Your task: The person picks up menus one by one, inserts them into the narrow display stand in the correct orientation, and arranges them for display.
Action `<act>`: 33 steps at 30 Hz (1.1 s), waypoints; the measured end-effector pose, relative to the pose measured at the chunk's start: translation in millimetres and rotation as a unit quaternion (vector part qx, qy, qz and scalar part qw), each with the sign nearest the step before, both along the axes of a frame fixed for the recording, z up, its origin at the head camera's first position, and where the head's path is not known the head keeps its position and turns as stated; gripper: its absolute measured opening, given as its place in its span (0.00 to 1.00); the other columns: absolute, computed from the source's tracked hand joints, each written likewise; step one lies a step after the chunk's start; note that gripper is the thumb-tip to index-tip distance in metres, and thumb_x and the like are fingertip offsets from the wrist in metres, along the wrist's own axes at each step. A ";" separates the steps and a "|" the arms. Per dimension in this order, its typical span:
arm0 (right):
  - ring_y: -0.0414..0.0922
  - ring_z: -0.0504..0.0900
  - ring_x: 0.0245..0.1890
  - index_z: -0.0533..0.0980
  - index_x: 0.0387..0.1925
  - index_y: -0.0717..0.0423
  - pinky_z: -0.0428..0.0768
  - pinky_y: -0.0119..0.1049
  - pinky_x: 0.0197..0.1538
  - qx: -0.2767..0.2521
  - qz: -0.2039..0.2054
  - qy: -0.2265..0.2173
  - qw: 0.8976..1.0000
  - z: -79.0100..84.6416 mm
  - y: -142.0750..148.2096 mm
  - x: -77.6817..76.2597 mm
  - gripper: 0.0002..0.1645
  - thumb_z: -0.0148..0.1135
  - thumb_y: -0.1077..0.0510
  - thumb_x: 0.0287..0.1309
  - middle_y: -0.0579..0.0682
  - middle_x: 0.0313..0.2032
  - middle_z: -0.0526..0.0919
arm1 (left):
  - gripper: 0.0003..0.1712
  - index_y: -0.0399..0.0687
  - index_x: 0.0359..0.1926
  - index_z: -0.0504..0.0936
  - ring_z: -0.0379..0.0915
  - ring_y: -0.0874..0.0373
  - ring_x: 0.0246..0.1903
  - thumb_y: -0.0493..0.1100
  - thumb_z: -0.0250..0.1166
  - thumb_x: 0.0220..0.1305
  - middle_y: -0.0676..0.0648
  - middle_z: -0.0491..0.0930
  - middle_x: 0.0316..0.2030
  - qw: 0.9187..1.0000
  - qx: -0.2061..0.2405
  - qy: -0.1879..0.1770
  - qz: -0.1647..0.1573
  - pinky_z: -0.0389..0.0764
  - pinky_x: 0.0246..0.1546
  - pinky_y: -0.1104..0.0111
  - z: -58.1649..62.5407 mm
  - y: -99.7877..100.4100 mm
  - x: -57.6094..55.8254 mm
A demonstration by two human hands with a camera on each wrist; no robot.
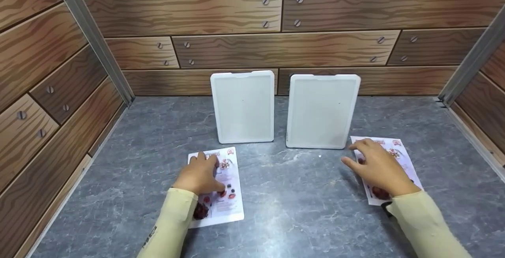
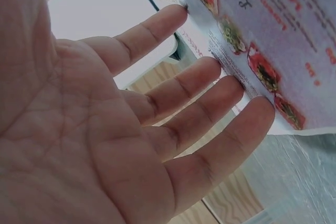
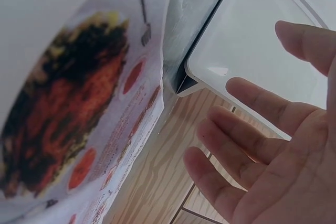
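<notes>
In the head view my left hand (image 1: 199,175) rests over a printed menu sheet (image 1: 229,210) on the tabletop. Its fingers are spread, and the left wrist view shows the fingertips touching the menu's printed face (image 2: 273,19). Over on the right, my right hand (image 1: 380,167) is above a second menu sheet (image 1: 408,167), covering part of it. Its fingers are loosely extended and hold nothing; in the right wrist view they appear apart from the paper (image 3: 73,103). Both sheets carry food pictures and text.
Two white rectangular panels with raised rims, a left one (image 1: 244,108) and a right one (image 1: 322,112), stand tilted side by side behind the hands. Wood-patterned walls (image 1: 221,13) enclose the grey marbled tabletop (image 1: 276,195) at the back and both sides.
</notes>
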State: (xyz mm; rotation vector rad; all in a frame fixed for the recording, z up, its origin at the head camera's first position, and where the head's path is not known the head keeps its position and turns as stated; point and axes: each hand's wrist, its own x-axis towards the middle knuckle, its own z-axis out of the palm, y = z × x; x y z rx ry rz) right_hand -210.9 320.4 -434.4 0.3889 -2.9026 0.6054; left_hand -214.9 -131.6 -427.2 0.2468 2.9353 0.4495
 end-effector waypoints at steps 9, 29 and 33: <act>0.64 0.77 0.56 0.80 0.53 0.65 0.73 0.65 0.57 -0.003 0.000 0.005 1.000 0.7 0.2 -1.1 0.30 0.65 0.41 0.69 0.65 0.54 0.80 | 0.33 0.46 0.47 0.81 0.72 0.43 0.45 0.53 0.84 0.41 0.41 0.74 0.45 1.000 -0.005 0.017 -0.014 0.79 0.46 0.45 0.5 9.5 3.4; 0.61 0.77 0.54 0.79 0.55 0.65 0.75 0.63 0.55 -0.008 0.008 -0.007 1.000 -0.8 -0.3 0.3 0.29 0.64 0.42 0.70 0.64 0.54 0.79 | 0.34 0.47 0.47 0.81 0.75 0.42 0.44 0.58 0.82 0.44 0.40 0.75 0.44 0.997 -0.018 0.046 -0.055 0.80 0.44 0.45 -1.2 36.8 16.8; 0.62 0.77 0.55 0.79 0.54 0.65 0.74 0.63 0.57 -0.009 0.008 -0.006 1.000 0.0 -0.5 -0.3 0.29 0.65 0.43 0.70 0.65 0.54 0.80 | 0.34 0.47 0.47 0.81 0.75 0.42 0.43 0.59 0.82 0.44 0.40 0.75 0.44 0.997 -0.014 0.048 -0.063 0.80 0.45 0.45 -2.2 39.8 18.6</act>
